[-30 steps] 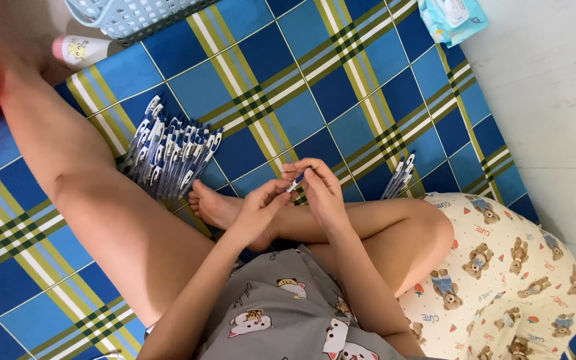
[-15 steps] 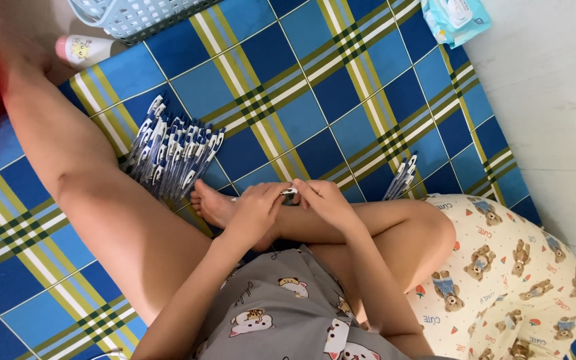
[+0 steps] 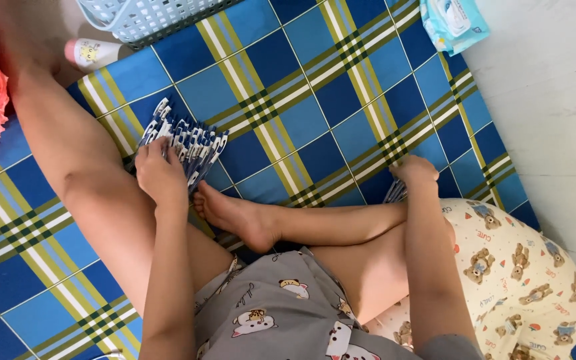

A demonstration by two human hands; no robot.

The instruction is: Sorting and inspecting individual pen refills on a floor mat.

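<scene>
Pens (image 3: pixel 185 143) piled loosely: left hand (image 3: pixel 158 175) fingers curled onto them (right hand (image 3: pixel 413 172) grip unclear) could scatter the stack.

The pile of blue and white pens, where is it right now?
In the head view, the pile of pens lies left of centre on the blue checked mat, under the left hand, beside the bare foot.

Bright even daylight, soft faint shadows, sharp focus, slight edge distortion

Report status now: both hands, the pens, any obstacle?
Left hand on pile of pens. Right hand on smaller pen bunch. Bare foot between them.
</scene>
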